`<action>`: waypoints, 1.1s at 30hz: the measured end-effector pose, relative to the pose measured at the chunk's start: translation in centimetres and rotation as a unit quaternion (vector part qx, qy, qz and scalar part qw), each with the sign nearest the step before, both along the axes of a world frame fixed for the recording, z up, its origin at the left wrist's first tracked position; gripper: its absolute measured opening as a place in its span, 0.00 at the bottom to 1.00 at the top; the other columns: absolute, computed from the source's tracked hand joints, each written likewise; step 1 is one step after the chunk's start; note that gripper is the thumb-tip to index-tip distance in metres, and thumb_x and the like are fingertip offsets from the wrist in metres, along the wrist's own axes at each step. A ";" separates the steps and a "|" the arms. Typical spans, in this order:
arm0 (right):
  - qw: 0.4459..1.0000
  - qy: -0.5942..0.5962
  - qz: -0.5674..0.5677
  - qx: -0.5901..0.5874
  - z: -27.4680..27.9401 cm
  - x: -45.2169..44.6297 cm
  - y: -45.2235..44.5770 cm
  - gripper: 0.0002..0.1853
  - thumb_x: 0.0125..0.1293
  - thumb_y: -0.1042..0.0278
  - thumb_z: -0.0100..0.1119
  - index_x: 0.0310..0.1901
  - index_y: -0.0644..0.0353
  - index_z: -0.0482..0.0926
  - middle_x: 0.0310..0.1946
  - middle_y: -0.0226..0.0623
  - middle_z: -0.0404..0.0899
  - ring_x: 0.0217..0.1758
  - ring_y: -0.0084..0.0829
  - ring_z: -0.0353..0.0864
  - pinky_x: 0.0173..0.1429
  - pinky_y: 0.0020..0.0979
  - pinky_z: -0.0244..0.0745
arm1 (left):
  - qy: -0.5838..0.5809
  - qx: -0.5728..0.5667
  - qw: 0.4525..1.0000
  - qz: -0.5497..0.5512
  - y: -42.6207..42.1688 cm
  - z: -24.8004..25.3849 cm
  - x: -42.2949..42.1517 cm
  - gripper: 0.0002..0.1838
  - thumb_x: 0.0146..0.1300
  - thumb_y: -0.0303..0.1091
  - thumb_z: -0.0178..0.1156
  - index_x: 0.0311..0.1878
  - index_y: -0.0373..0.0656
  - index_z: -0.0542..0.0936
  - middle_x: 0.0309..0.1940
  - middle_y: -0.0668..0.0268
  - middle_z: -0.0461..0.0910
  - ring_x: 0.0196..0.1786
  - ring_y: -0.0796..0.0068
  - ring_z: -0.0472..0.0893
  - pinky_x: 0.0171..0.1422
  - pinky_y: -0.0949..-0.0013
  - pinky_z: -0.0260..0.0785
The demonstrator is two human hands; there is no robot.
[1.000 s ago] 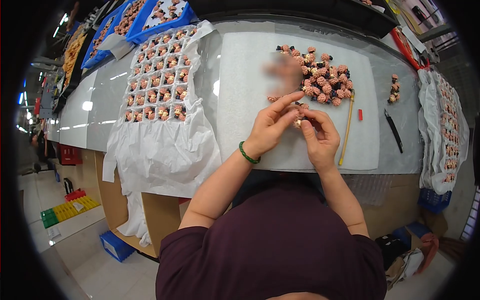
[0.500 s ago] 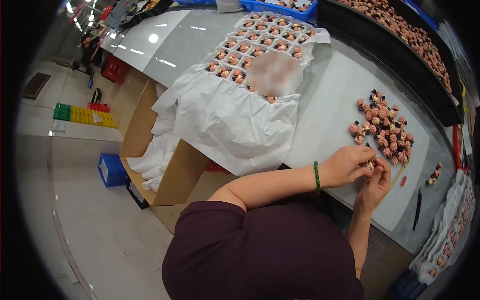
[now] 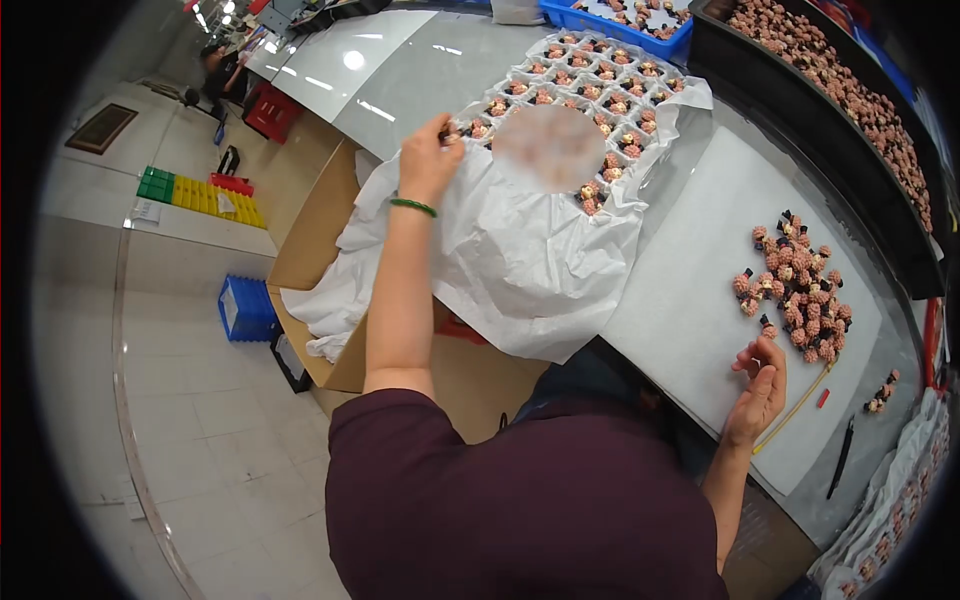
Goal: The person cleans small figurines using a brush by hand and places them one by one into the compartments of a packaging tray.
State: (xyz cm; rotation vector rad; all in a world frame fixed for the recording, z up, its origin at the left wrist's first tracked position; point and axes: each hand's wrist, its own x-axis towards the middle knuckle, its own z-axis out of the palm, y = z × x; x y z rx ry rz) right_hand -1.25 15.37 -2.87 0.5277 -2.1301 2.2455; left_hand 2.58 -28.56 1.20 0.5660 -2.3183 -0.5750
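My left hand (image 3: 430,160) is stretched out to the near left corner of a compartmented tray lined with white paper (image 3: 530,215). Its fingers pinch a small figurine (image 3: 446,131), of which only a dark bit shows. Small pink knobbly figurines with dark parts (image 3: 590,197) lie in the tray's compartments. My right hand (image 3: 757,400) hovers by the near edge of the white sheet (image 3: 670,260), fingers loosely curved and apart, holding nothing visible. Just beyond it lies a loose pile of the same pink figurines (image 3: 800,285).
A long black bin (image 3: 830,150) full of pink pieces stands at the back right, beside a blue tray (image 3: 620,30). A yellow stick (image 3: 795,408), a red piece (image 3: 823,399) and a black pen-like tool (image 3: 842,458) lie at right. A cardboard box (image 3: 310,220) stands left.
My hands were together over the white sheet. The left has swung far left to the tray with a figurine; the right stays near the pile with its fingers loosened. The view has shifted slightly.
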 end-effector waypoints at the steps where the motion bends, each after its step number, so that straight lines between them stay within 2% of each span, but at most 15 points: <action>1: 1.000 -0.005 0.006 0.004 -0.1 0.0 0.0 0.18 0.64 0.61 0.39 0.44 0.68 0.69 0.39 0.39 0.68 0.35 0.25 0.70 0.36 0.24 0.67 | -0.056 -0.025 0.998 0.026 -1.8 -0.8 0.5 0.13 0.47 0.30 0.55 0.38 0.38 0.75 0.25 0.59 0.77 0.28 0.66 0.77 0.35 0.69 0.68; 6: 0.999 -0.033 -0.010 -0.003 -0.1 0.2 0.2 0.18 0.64 0.61 0.39 0.43 0.69 0.70 0.37 0.39 0.69 0.33 0.24 0.70 0.35 0.23 0.67 | -0.156 -0.010 0.988 0.006 -2.0 -1.5 0.7 0.12 0.48 0.31 0.54 0.37 0.40 0.76 0.29 0.55 0.77 0.32 0.59 0.76 0.38 0.66 0.67; 10: 0.998 -0.055 -0.029 -0.006 0.0 0.4 0.2 0.16 0.64 0.64 0.39 0.42 0.69 0.70 0.35 0.39 0.70 0.32 0.24 0.70 0.35 0.22 0.67 | -0.123 -0.022 0.992 0.001 -1.9 -2.5 1.0 0.13 0.50 0.33 0.53 0.41 0.42 0.74 0.30 0.55 0.77 0.35 0.57 0.76 0.47 0.65 0.65; 12: 0.999 -0.045 0.002 0.003 0.2 0.3 0.3 0.17 0.65 0.62 0.38 0.45 0.68 0.69 0.34 0.38 0.73 0.33 0.23 0.71 0.37 0.23 0.66 | -0.228 -0.121 0.966 -0.009 -2.4 -3.3 1.5 0.19 0.56 0.41 0.49 0.50 0.45 0.69 0.41 0.56 0.74 0.49 0.55 0.70 0.57 0.54 0.54; 14: 0.999 -0.049 -0.003 0.010 0.5 0.3 0.4 0.16 0.64 0.64 0.39 0.44 0.68 0.70 0.34 0.38 0.72 0.32 0.23 0.71 0.37 0.23 0.67 | -0.261 -0.107 0.956 0.075 -2.0 -5.2 2.0 0.24 0.60 0.50 0.40 0.58 0.51 0.61 0.54 0.59 0.65 0.61 0.52 0.56 0.60 0.43 0.41; 16: 0.998 -0.060 -0.024 -0.016 0.4 0.3 0.4 0.12 0.62 0.69 0.43 0.43 0.68 0.71 0.33 0.37 0.73 0.33 0.23 0.71 0.38 0.23 0.67 | -0.315 -0.113 0.940 0.070 -1.9 -5.7 2.3 0.28 0.62 0.55 0.33 0.61 0.49 0.57 0.62 0.63 0.54 0.65 0.51 0.44 0.61 0.42 0.36; 19: 0.989 0.034 -0.127 0.068 1.0 0.2 -0.3 0.10 0.59 0.73 0.48 0.42 0.67 0.71 0.33 0.36 0.72 0.34 0.22 0.71 0.38 0.23 0.67 | -0.355 -0.135 0.922 0.072 0.0 -4.0 1.5 0.29 0.61 0.56 0.32 0.61 0.48 0.57 0.62 0.61 0.52 0.65 0.51 0.44 0.60 0.39 0.34; 21: 0.977 0.084 -0.167 0.103 1.4 -0.5 -0.1 0.10 0.58 0.75 0.50 0.41 0.67 0.71 0.33 0.35 0.72 0.35 0.22 0.71 0.38 0.23 0.67 | -0.395 -0.221 0.882 0.130 2.7 -1.4 0.7 0.27 0.62 0.52 0.37 0.57 0.44 0.62 0.59 0.58 0.57 0.63 0.54 0.51 0.61 0.44 0.41; 23: 0.937 0.131 -0.204 0.253 2.9 -1.3 0.1 0.11 0.55 0.77 0.52 0.41 0.67 0.71 0.36 0.35 0.72 0.36 0.22 0.71 0.39 0.22 0.67 | -0.410 -0.269 0.858 0.155 4.8 0.2 -0.5 0.25 0.62 0.50 0.39 0.56 0.41 0.64 0.58 0.56 0.59 0.62 0.55 0.54 0.61 0.46 0.44; 25: 0.905 0.148 -0.224 0.329 2.9 -1.8 0.4 0.11 0.54 0.79 0.53 0.41 0.67 0.71 0.37 0.35 0.72 0.37 0.21 0.71 0.39 0.22 0.67 | -0.152 -0.152 0.977 -0.004 7.0 0.7 -1.4 0.19 0.61 0.41 0.45 0.49 0.39 0.70 0.52 0.55 0.66 0.57 0.58 0.62 0.59 0.55 0.50; 26: 0.901 0.152 -0.184 0.363 2.2 -2.2 0.8 0.12 0.53 0.80 0.54 0.41 0.67 0.71 0.39 0.36 0.71 0.38 0.22 0.71 0.40 0.23 0.68 | -0.014 -0.081 0.993 -0.082 8.5 1.0 -1.7 0.16 0.60 0.37 0.48 0.46 0.38 0.73 0.49 0.54 0.69 0.55 0.60 0.66 0.59 0.60 0.54; 27: 0.894 0.157 -0.142 0.395 1.6 -2.6 1.2 0.12 0.53 0.80 0.54 0.41 0.66 0.71 0.40 0.37 0.70 0.39 0.24 0.71 0.41 0.24 0.68 | 0.026 -0.029 0.990 -0.137 10.9 1.4 -2.4 0.12 0.57 0.32 0.51 0.43 0.37 0.75 0.45 0.56 0.72 0.49 0.65 0.70 0.55 0.67 0.58; 29: 0.884 0.165 -0.098 0.427 1.7 -2.8 1.3 0.13 0.52 0.81 0.54 0.41 0.66 0.71 0.42 0.37 0.70 0.40 0.25 0.71 0.42 0.25 0.68 | 0.067 0.135 0.959 -0.240 16.1 1.1 -3.2 0.09 0.55 0.25 0.54 0.40 0.36 0.76 0.38 0.61 0.76 0.42 0.75 0.73 0.48 0.76 0.62; 32: 0.995 0.000 -0.047 0.089 2.6 -1.8 0.4 0.13 0.51 0.83 0.54 0.41 0.65 0.71 0.43 0.39 0.69 0.43 0.27 0.71 0.45 0.27 0.69 | -0.024 0.418 0.835 -0.356 22.7 0.0 -3.2 0.09 0.58 0.27 0.51 0.40 0.37 0.76 0.35 0.68 0.76 0.36 0.83 0.72 0.40 0.81 0.63; 33: 0.995 -0.001 -0.043 0.089 2.5 -1.4 0.0 0.13 0.51 0.83 0.54 0.41 0.65 0.71 0.43 0.39 0.69 0.43 0.27 0.71 0.45 0.27 0.69 | -0.089 0.490 0.778 -0.382 24.5 -0.2 -3.3 0.10 0.59 0.30 0.49 0.41 0.36 0.76 0.36 0.68 0.76 0.35 0.83 0.72 0.39 0.80 0.64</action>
